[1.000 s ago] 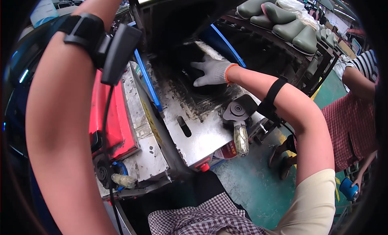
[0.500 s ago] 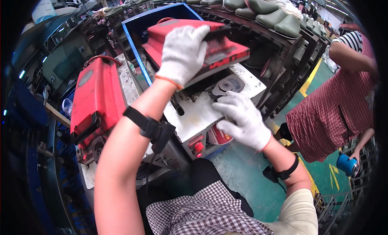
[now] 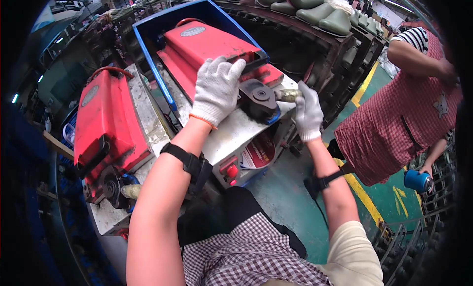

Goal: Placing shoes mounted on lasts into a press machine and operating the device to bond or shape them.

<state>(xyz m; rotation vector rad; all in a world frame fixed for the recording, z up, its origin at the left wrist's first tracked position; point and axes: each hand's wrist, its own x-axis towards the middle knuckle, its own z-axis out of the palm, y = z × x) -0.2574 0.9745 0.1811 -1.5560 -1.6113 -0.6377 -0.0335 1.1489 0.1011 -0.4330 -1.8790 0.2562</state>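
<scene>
A red press cover [image 3: 202,45] lies lowered over the white machine body [image 3: 219,148]. White-gloved, my left hand [image 3: 217,89] presses at the cover's front, fingers curled over one end of its black handle [image 3: 253,62]; the palm side is hidden. Before the cover sits a black round-headed clamp [image 3: 261,96] with a blue edge. From the clamp a tape-wrapped lever [image 3: 288,95] sticks out to the right. My right hand [image 3: 309,113], also in a white glove, is closed on the lever's outer end.
At the left stands a second red press [image 3: 106,123] with its own clamp and lever. A blue-rimmed bin [image 3: 152,72] surrounds the far part of the cover. Racks of green clogs [image 3: 315,20] stand behind. A person in a red checked apron [image 3: 379,133] holds a blue can [image 3: 418,180] at right.
The raised cover has come down, my left hand lowering with it. My right hand has moved up and right onto the lever. The clamp now stands in front of the cover.
</scene>
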